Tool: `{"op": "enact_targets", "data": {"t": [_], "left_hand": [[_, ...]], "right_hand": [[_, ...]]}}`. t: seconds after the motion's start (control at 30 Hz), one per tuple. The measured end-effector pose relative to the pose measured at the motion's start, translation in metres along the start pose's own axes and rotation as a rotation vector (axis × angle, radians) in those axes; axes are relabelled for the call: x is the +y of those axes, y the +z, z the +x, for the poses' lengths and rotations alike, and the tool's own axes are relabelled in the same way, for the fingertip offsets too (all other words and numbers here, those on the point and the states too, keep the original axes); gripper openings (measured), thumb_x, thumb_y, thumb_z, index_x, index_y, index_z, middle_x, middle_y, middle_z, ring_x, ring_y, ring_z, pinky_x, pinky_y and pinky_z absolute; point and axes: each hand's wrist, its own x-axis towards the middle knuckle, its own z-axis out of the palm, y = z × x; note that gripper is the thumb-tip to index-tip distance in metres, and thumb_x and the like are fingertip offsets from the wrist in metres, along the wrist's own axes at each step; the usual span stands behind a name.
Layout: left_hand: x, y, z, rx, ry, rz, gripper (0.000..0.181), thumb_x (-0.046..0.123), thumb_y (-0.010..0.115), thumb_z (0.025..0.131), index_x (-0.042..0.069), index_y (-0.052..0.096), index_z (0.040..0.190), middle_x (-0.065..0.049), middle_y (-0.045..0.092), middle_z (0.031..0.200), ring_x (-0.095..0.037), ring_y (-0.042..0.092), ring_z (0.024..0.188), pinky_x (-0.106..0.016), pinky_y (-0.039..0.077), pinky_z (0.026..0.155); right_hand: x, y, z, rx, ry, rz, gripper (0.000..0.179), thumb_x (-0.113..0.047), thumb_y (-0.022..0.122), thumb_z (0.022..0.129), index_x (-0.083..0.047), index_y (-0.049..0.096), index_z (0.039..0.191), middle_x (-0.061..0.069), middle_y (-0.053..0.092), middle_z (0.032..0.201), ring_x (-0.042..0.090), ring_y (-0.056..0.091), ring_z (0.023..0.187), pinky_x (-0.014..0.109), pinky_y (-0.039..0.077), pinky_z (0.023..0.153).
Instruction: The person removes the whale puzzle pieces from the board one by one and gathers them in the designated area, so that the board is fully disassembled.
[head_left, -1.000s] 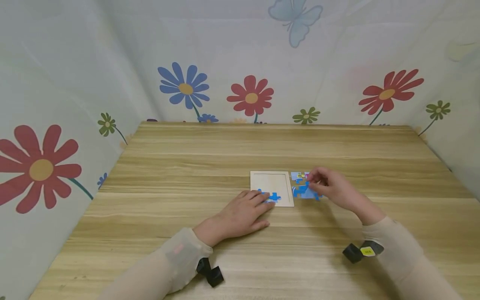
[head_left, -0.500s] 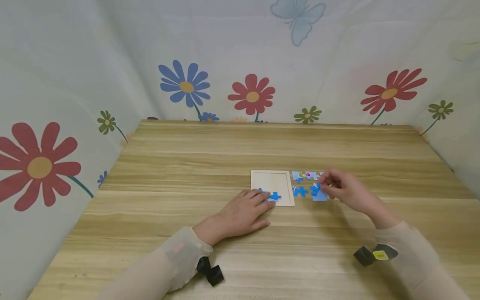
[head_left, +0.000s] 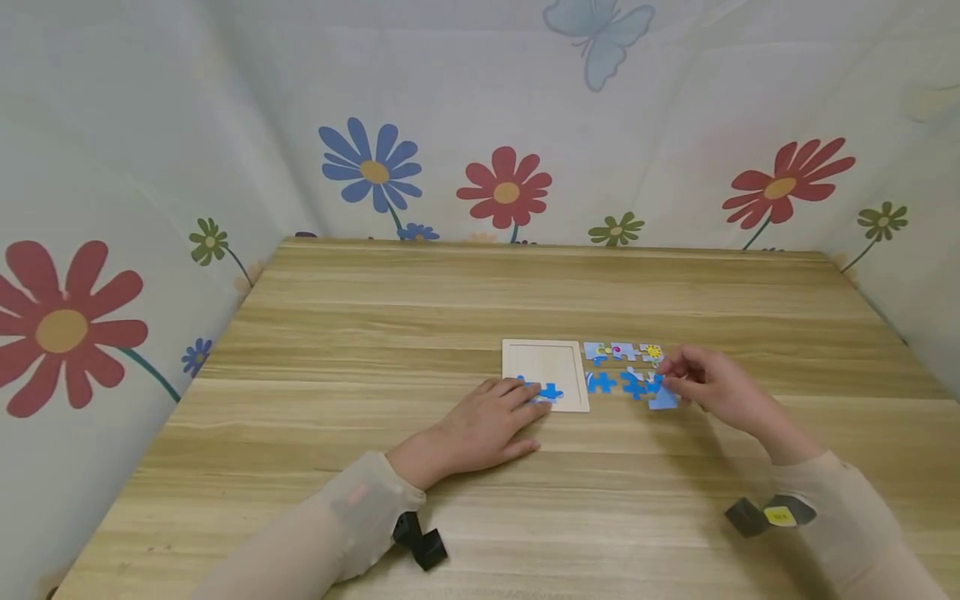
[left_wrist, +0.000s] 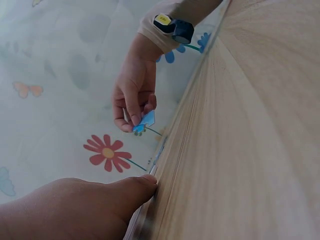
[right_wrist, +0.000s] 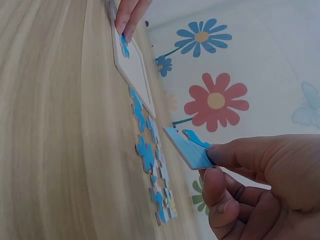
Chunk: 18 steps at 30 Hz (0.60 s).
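My right hand [head_left: 708, 387] pinches a light-blue puzzle piece [right_wrist: 187, 150] between thumb and fingers. It is raised above the table, with its flat printed face showing in the right wrist view. In the head view my left hand [head_left: 480, 425] lies with its fingers extended over the near left corner of a square wooden puzzle tray [head_left: 536, 358]. Its fingertips rest on blue puzzle pieces [head_left: 551, 392] inside the tray, partly hiding them. Just right of the tray, loose puzzle pieces [head_left: 600, 382] lie in two rows, close to the held piece.
Among the back row of loose pieces is one with a yellow sun [head_left: 653, 352]. The wood-grain table [head_left: 420, 308] runs back to a flower-printed curtain [head_left: 442, 100]. Each sleeve carries a small black wrist device, the left device [head_left: 420, 542] close to the tabletop.
My right hand has moved right with the puzzle piece, uncovering more of the loose pieces, including the sun one. My left hand has stayed on the tray.
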Motion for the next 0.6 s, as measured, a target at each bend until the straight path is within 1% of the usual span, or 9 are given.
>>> {"op": "enact_targets", "data": {"t": [0.13,0.33,0.6], "left_hand": [[0.0,0.001,0.0,-0.005,0.0,0.003,0.052,0.048,0.052,0.095,0.02,0.051,0.139,-0.006,0.052,0.143,-0.025,0.046,0.132,-0.042,0.039,0.109],[0.0,0.002,0.0,-0.009,-0.001,0.0,0.052,0.048,0.052,0.096,0.02,0.051,0.139,-0.006,0.051,0.144,-0.025,0.046,0.133,-0.042,0.039,0.109],[0.0,0.004,0.0,0.008,0.005,0.004,0.052,0.048,0.052,0.095,0.019,0.052,0.138,-0.006,0.052,0.143,-0.025,0.046,0.132,-0.042,0.039,0.108]], "right_hand": [[0.006,-0.001,-0.003,0.011,0.0,-0.016,0.016,-0.005,0.06,0.093,0.004,0.06,0.106,0.009,0.057,0.082,0.012,0.048,0.059,0.022,0.041,0.049],[0.016,-0.001,-0.006,0.011,0.004,-0.011,0.012,-0.002,0.059,0.092,0.005,0.059,0.102,0.008,0.057,0.08,0.007,0.046,0.058,0.022,0.042,0.048],[0.025,0.001,-0.008,0.014,0.01,-0.012,0.013,-0.001,0.06,0.092,0.005,0.059,0.103,0.007,0.058,0.081,0.004,0.045,0.058,0.021,0.041,0.049]]}}
